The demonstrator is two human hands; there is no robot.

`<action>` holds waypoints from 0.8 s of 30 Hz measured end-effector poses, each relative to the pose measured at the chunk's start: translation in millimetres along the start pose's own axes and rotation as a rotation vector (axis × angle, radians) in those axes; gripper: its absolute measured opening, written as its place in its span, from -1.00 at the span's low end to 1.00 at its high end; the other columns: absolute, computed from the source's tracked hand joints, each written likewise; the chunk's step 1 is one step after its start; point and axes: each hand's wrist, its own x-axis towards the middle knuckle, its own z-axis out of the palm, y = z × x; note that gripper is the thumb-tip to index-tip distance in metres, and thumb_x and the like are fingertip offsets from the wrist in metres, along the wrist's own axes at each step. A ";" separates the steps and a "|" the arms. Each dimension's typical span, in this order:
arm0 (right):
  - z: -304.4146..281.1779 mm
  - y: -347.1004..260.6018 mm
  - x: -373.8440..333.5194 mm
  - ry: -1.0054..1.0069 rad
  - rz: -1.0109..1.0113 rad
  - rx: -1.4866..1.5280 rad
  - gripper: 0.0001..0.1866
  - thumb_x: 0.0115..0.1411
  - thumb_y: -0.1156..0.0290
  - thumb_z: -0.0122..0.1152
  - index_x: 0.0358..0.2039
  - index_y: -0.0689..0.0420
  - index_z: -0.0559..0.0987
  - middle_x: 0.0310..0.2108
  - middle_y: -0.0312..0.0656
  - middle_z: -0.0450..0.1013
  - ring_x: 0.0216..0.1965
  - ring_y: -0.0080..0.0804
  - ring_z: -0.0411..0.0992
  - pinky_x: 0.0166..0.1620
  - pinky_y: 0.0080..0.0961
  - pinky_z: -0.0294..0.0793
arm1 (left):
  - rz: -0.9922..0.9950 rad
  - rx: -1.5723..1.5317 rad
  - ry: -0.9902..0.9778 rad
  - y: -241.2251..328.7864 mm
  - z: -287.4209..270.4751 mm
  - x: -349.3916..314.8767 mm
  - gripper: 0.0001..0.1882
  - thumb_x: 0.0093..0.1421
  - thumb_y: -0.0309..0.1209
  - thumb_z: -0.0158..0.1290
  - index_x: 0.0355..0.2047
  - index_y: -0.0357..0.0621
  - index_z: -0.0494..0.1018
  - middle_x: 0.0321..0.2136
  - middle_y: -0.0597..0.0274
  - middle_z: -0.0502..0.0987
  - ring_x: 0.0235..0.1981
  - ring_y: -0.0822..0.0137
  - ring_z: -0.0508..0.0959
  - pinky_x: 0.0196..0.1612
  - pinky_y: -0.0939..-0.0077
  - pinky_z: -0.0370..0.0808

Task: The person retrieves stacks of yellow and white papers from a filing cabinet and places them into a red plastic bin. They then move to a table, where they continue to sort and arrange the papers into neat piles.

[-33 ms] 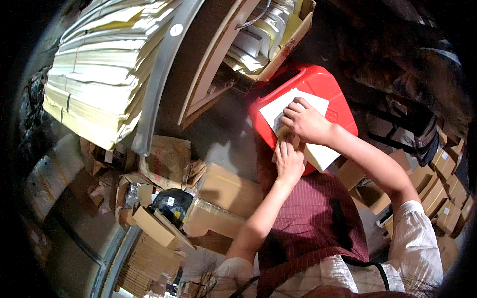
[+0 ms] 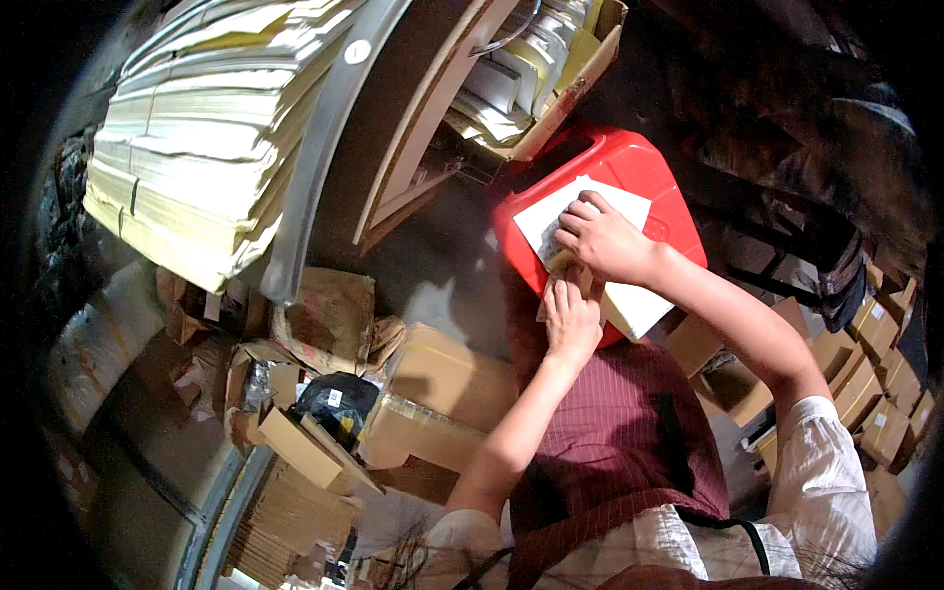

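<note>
Your two bare hands meet over white paper (image 2: 536, 218), which lies on a red plastic surface (image 2: 674, 211) with rounded corners, just beyond your lap and right of the middle of the view. Your right hand (image 2: 612, 241) comes in from the right, fingers bent and close together, fingertips down on the paper. Your left hand (image 2: 570, 317) reaches up from below, just beside it, fingers nearly straight and pointing away from you. A small brown piece (image 2: 560, 262) shows between the hands; whether either hand pinches it or only presses on it, you cannot tell from this angle. A pale part of the paper shows below your right wrist, near the red surface's lower edge. You wear a maroon striped apron (image 2: 629, 423) over a white top.

At the upper left stands a tall stack of papers (image 2: 187, 162) beside a grey metal post (image 2: 320, 162). Beyond the red surface, a carton (image 2: 575, 90) holds more papers. Cardboard boxes (image 2: 447, 369) and a black bag (image 2: 334, 401) sit lower left; more small cartons (image 2: 870, 369) crowd the right.
</note>
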 end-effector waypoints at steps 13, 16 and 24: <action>-3.8 20.2 28.2 0.040 0.119 0.015 -0.63 -0.05 0.44 0.23 -0.16 0.22 0.54 -0.02 -0.07 0.38 0.05 -0.14 0.32 0.18 -0.26 0.31 | 0.108 -0.073 0.196 -7.4 4.7 -18.0 -0.44 0.04 -0.44 0.10 0.11 -0.28 0.36 0.09 -0.19 0.27 0.22 -0.11 0.24 0.32 -0.27 0.07; -6.9 23.4 34.5 0.062 0.090 -0.029 -0.65 -0.02 0.46 0.21 -0.16 0.21 0.53 -0.08 -0.09 0.39 0.05 -0.16 0.33 0.19 -0.27 0.30 | 0.107 -0.048 0.198 -6.9 3.9 -14.2 -0.45 0.05 -0.42 0.09 0.10 -0.30 0.38 0.11 -0.23 0.26 0.23 -0.12 0.23 0.33 -0.31 0.03; -8.3 22.6 25.3 0.216 0.139 0.116 -0.64 -0.02 0.58 0.18 -0.14 0.26 0.43 -0.22 -0.05 0.39 -0.04 -0.03 0.34 0.08 -0.22 0.37 | 0.142 -0.159 0.314 -12.4 1.1 -7.3 -0.50 0.03 -0.48 0.07 0.02 -0.36 0.36 0.06 -0.21 0.29 0.19 -0.12 0.26 0.32 -0.22 0.08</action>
